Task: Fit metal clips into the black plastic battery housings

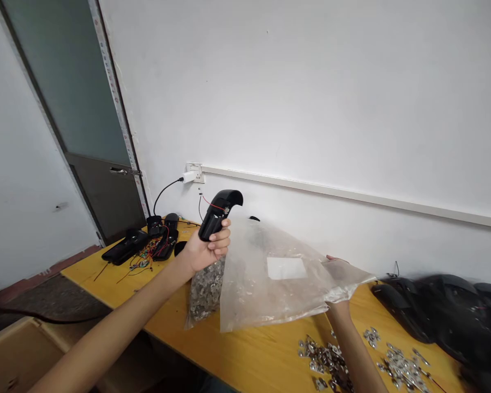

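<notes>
My left hand is closed around a curved black plastic housing, raised above the table; a red wire and a black wire dangle from it. A large translucent plastic bag with a white label spreads out to the right, its narrow end gathered in my right hand. The bag partly covers that hand's fingers. Beneath my left hand stands a clear bag of small metal parts, partly hidden by the larger bag.
Loose small metal pieces lie on the yellow table near my right forearm. Black plastic housings are heaped at the right. More black parts and coloured wires lie at the left. A charger is plugged into the wall.
</notes>
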Available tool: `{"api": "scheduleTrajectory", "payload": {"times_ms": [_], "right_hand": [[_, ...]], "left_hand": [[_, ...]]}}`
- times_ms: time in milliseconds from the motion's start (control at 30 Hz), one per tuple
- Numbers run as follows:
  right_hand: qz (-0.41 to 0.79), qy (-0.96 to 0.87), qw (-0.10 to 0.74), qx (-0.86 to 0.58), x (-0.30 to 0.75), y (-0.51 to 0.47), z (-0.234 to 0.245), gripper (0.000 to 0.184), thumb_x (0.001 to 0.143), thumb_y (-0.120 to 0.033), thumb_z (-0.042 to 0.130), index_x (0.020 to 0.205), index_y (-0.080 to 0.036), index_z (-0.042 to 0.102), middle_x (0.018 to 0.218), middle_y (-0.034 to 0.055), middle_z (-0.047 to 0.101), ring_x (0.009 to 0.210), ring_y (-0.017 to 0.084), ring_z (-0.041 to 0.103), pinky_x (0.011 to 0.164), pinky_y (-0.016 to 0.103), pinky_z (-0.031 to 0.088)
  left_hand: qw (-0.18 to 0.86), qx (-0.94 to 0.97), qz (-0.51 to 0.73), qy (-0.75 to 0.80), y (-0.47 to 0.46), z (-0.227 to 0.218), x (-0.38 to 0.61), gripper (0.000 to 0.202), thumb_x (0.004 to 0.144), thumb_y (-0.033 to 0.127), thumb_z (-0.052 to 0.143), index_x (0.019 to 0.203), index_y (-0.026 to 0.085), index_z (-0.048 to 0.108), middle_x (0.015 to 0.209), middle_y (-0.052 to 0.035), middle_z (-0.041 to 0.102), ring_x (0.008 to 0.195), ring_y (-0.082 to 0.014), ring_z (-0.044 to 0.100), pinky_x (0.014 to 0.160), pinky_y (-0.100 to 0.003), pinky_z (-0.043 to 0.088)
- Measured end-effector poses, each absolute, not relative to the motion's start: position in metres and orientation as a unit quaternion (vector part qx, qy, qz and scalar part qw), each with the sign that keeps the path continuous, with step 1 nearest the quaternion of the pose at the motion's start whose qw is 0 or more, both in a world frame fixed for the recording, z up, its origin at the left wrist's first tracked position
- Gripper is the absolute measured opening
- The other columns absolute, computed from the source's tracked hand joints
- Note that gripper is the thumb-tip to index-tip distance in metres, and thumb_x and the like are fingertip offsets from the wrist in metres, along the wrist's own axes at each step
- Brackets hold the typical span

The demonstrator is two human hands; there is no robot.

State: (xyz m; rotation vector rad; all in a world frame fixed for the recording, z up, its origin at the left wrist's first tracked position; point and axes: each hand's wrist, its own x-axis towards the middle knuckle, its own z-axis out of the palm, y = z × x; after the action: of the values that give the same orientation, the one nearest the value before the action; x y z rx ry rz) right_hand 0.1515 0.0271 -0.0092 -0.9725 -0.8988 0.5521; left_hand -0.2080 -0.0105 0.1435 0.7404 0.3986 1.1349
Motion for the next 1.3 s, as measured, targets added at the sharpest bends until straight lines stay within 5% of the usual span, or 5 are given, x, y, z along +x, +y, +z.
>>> {"api": "scheduleTrajectory", "payload": {"times_ms": [267, 367, 500, 700, 1300], "right_hand": [[0.223, -0.414, 0.749, -0.466, 0.144, 0.024, -0.002, 0.052, 0.065, -0.056, 0.081, 0.103, -0.024, 0.068, 0.094, 0.0025, 0.068, 0.089, 0.025, 0.063, 0.084, 0.040, 0.054], [0.221, -0.408, 0.745, -0.479, 0.144, 0.026, -0.001, 0.052, 0.061, -0.054, 0.082, 0.101, -0.024, 0.068, 0.095, 0.0028, 0.068, 0.089, 0.025, 0.062, 0.084, 0.041, 0.053], [0.224, -0.407, 0.741, -0.485, 0.141, 0.028, 0.001, 0.053, 0.058, -0.050, 0.082, 0.100, -0.023, 0.067, 0.098, 0.0032, 0.068, 0.093, 0.026, 0.062, 0.092, 0.043, 0.051], [0.242, -0.434, 0.742, -0.450, 0.131, 0.019, 0.010, 0.047, 0.066, -0.051, 0.076, 0.102, -0.023, 0.063, 0.092, 0.0005, 0.065, 0.091, 0.024, 0.060, 0.090, 0.042, 0.050], [0.242, -0.427, 0.718, -0.493, 0.128, 0.026, 0.012, 0.038, 0.070, -0.051, 0.064, 0.096, -0.023, 0.060, 0.094, 0.0040, 0.066, 0.092, 0.025, 0.061, 0.091, 0.044, 0.047]], "left_hand": [[0.823, 0.345, 0.433, 0.124, -0.029, 0.142, -0.168, 0.010, 0.086, 0.013, 0.068, 0.085, 0.019, 0.060, 0.056, 0.0107, 0.025, 0.040, -0.0065, 0.016, 0.041, -0.017, 0.036], [0.781, 0.380, 0.468, 0.162, -0.031, 0.146, -0.153, 0.004, 0.091, 0.020, 0.068, 0.092, 0.017, 0.067, 0.059, 0.0082, 0.037, 0.041, -0.0063, 0.027, 0.044, -0.019, 0.041], [0.666, 0.427, 0.557, 0.253, -0.032, 0.144, -0.129, 0.021, 0.101, 0.036, 0.067, 0.093, 0.017, 0.067, 0.072, 0.0013, 0.057, 0.048, -0.0084, 0.048, 0.049, -0.021, 0.048], [0.524, 0.521, 0.572, 0.357, -0.033, 0.139, -0.108, 0.036, 0.093, 0.052, 0.077, 0.110, 0.021, 0.067, 0.086, -0.0039, 0.072, 0.070, -0.0178, 0.072, 0.063, -0.027, 0.061], [0.561, 0.511, 0.541, 0.363, -0.046, 0.149, -0.083, 0.047, 0.087, 0.056, 0.083, 0.108, 0.016, 0.069, 0.101, -0.0096, 0.079, 0.087, -0.0222, 0.077, 0.077, -0.032, 0.062]]}}
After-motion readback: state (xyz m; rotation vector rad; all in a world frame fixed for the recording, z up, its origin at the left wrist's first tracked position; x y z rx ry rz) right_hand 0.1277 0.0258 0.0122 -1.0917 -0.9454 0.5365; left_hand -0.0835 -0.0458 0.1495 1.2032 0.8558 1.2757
